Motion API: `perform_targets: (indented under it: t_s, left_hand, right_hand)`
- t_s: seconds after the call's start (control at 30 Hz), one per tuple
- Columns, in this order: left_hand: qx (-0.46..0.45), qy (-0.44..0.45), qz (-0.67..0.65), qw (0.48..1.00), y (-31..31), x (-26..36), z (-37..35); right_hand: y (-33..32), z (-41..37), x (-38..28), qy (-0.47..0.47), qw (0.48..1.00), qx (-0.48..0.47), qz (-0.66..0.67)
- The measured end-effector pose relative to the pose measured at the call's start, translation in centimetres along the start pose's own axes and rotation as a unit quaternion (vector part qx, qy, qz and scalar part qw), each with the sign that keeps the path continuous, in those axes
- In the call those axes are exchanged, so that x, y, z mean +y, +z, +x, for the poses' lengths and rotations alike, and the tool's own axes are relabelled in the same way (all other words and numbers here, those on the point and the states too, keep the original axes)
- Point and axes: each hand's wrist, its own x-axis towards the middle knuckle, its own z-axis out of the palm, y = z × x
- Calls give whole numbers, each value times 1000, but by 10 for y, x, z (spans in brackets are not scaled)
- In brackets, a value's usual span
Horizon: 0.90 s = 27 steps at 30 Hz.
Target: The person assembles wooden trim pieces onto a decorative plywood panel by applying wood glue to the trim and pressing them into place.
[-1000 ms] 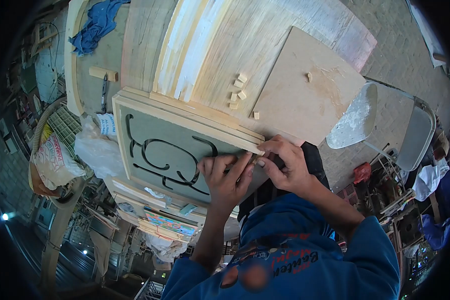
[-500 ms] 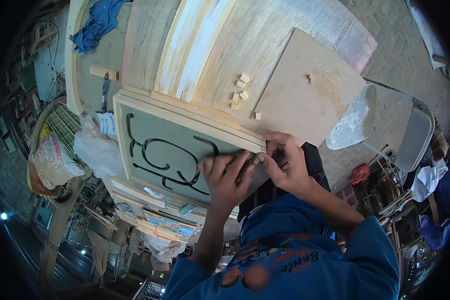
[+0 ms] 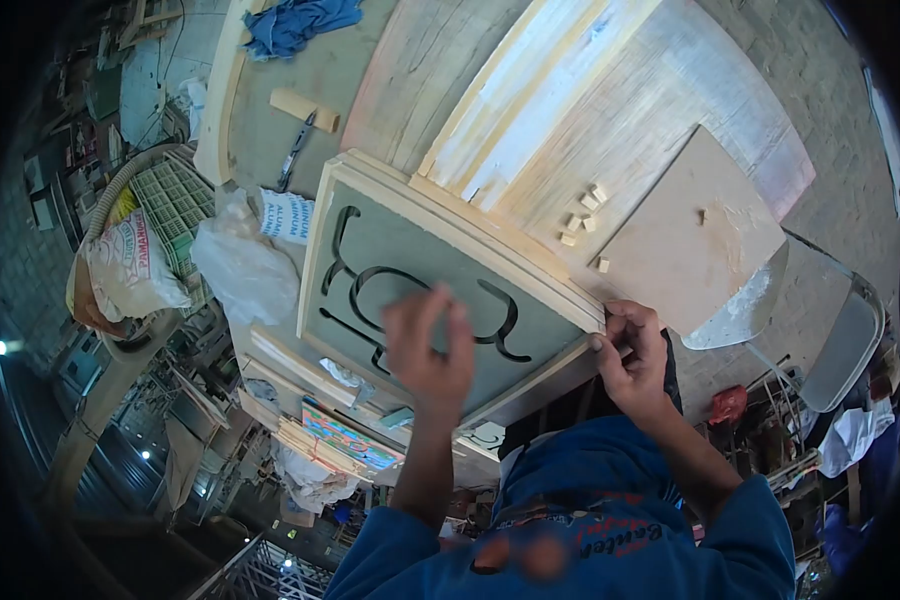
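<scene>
A grey-green panel (image 3: 395, 245) with black curved cut-outs is edged by a pale wooden frame (image 3: 450, 222). My right hand (image 3: 633, 365) is closed on the frame's near right corner, thumb on one side and fingers curled on the other. Over the panel's cut-outs hovers my left hand (image 3: 430, 365), smeared by motion, so its grip and anything in it cannot be made out. Several small wood blocks (image 3: 581, 222) lie on the board beyond the frame. Another block (image 3: 603, 264) rests beside a brown board (image 3: 660, 235) with a glue-like smear.
A pen (image 3: 295, 150) and a wood stick (image 3: 303, 109) lie at the far left, below a blue cloth (image 3: 300, 27). Plastic bags (image 3: 245, 265) sit left of the frame. A folding chair (image 3: 838, 345) stands at right.
My left hand has left the frame's corner and moved left over the panel. My right hand stays at the corner. The whole view has shifted and turned slightly.
</scene>
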Motion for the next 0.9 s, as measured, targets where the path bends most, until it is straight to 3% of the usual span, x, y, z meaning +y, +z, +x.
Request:
perform_targets:
  t_s: [0.1, 0.17, 0.27, 0.37, 0.47, 0.9]
  left_hand:
    - [106, -36, 24, 993, -3, -25, 41]
    - [154, 29, 163, 974, -5, -37, 69]
    - [167, 12, 164, 972, -7, -45, 98]
    - [151, -11, 65, 986, -5, -52, 115]
    - [92, 8, 77, 993, -9, -65, 120]
    - [79, -16, 42, 996, -11, -65, 120]
  right_hand:
    - [0, -1, 0, -11, 1000, 11, 1]
    - [-1, 2, 0, -51, 998, -1, -46]
    - [1, 5, -2, -55, 997, 15, -44]
    - [1, 7, -10, -50, 996, 1, -75]
    - [3, 6, -11, -46, 996, 8, -73]
    - [5, 4, -9, -39, 996, 14, -83]
